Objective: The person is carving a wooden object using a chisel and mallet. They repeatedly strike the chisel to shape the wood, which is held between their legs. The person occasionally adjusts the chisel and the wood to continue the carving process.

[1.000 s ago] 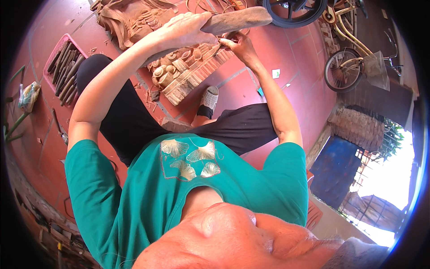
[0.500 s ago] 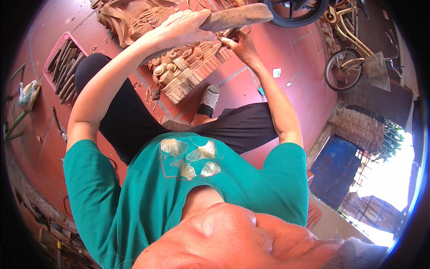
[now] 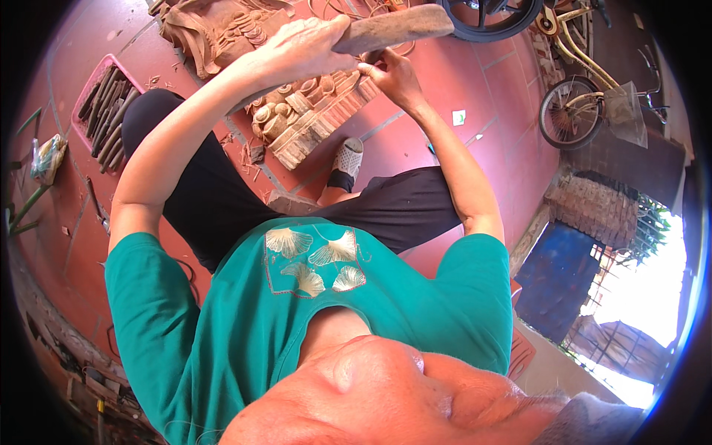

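My left hand (image 3: 308, 46) is closed round a wooden mallet (image 3: 400, 28), a long flat brown club that reaches out to the right. Just right of it, below the mallet, my right hand (image 3: 395, 78) is closed on a chisel (image 3: 374, 55); only a short dark part of it shows, and its cutting end is hidden. Both hands are over the near right part of a carved wooden panel (image 3: 297, 122), with rounded relief shapes and a ridged edge. Whether the mallet touches the chisel I cannot tell.
A pink basket (image 3: 111, 59) of dark tool handles (image 3: 111, 111) stands left of my leg. More carved wood (image 3: 215, 33) lies at the far left. Wood shavings (image 3: 248, 159) litter the red tiled floor. A wheel (image 3: 489, 18) and a bicycle (image 3: 575, 111) are at the right.
My right hand has shifted slightly left, and the thin chisel end seen by its fingers before is hidden now. The left hand and mallet have barely moved.
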Action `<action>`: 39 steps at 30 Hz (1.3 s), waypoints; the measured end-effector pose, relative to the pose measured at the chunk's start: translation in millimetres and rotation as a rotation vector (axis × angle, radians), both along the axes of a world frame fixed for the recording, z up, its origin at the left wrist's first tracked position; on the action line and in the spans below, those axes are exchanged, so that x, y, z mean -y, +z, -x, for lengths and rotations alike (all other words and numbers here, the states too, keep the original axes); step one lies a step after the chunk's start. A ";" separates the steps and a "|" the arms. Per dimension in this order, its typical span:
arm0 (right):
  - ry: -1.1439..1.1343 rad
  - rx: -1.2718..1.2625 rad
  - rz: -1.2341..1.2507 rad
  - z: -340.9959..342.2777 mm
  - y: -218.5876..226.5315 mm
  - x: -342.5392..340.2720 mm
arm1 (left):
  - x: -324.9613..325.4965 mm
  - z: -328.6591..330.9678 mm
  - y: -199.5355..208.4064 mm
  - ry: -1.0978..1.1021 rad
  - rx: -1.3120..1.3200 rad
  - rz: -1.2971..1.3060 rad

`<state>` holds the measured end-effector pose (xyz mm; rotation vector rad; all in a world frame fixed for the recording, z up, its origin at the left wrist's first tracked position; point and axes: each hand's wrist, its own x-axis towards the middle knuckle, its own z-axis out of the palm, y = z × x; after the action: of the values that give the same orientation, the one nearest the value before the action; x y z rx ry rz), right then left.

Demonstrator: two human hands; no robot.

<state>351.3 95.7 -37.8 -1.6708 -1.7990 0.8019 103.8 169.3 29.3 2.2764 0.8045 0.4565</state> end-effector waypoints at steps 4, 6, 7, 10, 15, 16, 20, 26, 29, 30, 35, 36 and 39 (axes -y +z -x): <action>-0.012 0.103 -0.010 -2.0 -8.3 -0.3 | -7.4 3.3 -11.4 0.004 0.004 -0.085; 0.002 0.070 -0.022 0.7 -7.5 1.7 | -6.1 4.3 -5.1 0.028 0.101 -0.048; 0.006 0.038 -0.023 0.6 -5.9 2.0 | -4.2 4.2 -1.3 0.055 0.188 -0.047; 0.025 0.027 -0.016 5.3 -4.7 1.9 | -2.2 3.2 -9.2 0.083 0.369 -0.124; 0.016 0.192 -0.056 6.4 -2.9 1.9 | 0.5 7.6 -16.6 -0.001 0.013 -0.062; 0.017 0.184 -0.057 6.3 -1.8 1.8 | -0.8 8.5 -17.2 -0.003 0.030 -0.058; -0.006 0.037 -0.010 1.6 -3.7 2.1 | -3.5 11.3 -16.8 0.021 0.080 -0.051; 0.080 0.037 -0.091 -1.9 -9.3 12.3 | 5.4 17.1 41.9 0.076 0.095 0.265; 0.092 0.148 -0.042 15.1 10.0 10.5 | 7.2 19.9 23.8 0.067 0.345 -0.053; 0.103 0.162 -0.061 16.5 11.2 9.8 | 9.6 18.5 11.2 0.084 0.351 -0.058; 0.145 0.177 -0.078 8.3 -3.9 7.9 | 12.0 21.7 -10.6 -0.001 -0.012 0.044; 0.143 0.202 -0.067 8.9 -6.0 7.2 | 14.6 22.5 -6.8 0.024 0.003 0.015; 0.179 0.135 -0.085 12.7 -4.7 6.6 | 13.9 24.1 -7.7 0.035 0.039 0.077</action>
<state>338.6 89.0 -42.6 -1.5584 -2.0688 0.6904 79.7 155.4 21.6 2.1793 0.8289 0.4769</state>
